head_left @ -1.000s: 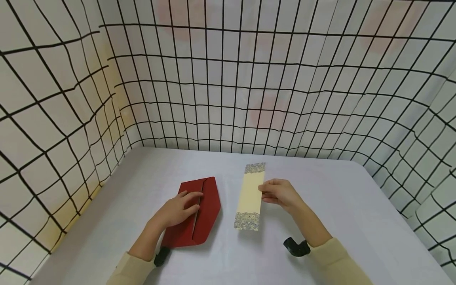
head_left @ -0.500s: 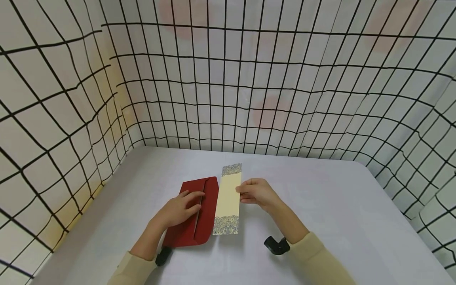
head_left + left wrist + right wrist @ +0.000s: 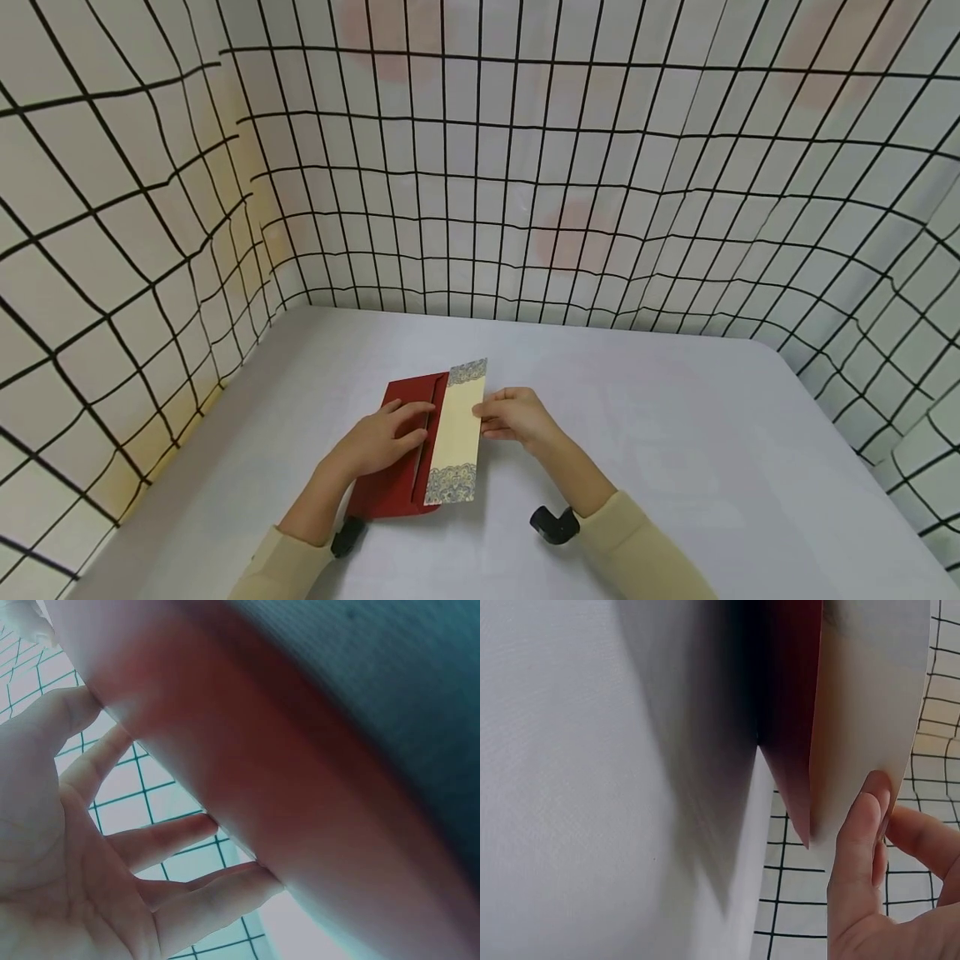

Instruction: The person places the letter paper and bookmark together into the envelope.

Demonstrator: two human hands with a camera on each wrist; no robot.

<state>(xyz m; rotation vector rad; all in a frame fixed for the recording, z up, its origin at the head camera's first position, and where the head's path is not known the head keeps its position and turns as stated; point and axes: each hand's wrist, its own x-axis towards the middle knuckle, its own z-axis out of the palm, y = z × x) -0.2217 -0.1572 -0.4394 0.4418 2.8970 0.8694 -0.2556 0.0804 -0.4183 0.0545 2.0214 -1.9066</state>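
A red envelope [image 3: 392, 486] lies at a slant on the white table, its slot edge running lengthwise. My left hand [image 3: 380, 442] rests on it with fingers spread; in the left wrist view the fingertips touch the red surface [image 3: 247, 765]. My right hand [image 3: 517, 418] pinches a long cream card [image 3: 457, 429] by its right edge, between thumb and fingers. Grey-blue lace patterns cover both ends of the card. It stands tilted over the envelope's right side and hides that part in the head view. From the right wrist, the card [image 3: 862, 697] appears right beside the red paper [image 3: 789, 697].
The white table [image 3: 675, 433] extends far to the right of both hands. White walls [image 3: 585, 150] with a black grid enclose its back and sides. A black camera piece [image 3: 555, 525] sits at the right wrist and another black piece [image 3: 348, 536] at the left.
My right hand has carried the card leftward from beside the envelope until it overlaps the envelope's right side. The left hand stays on the envelope, and the whole view has shifted slightly.
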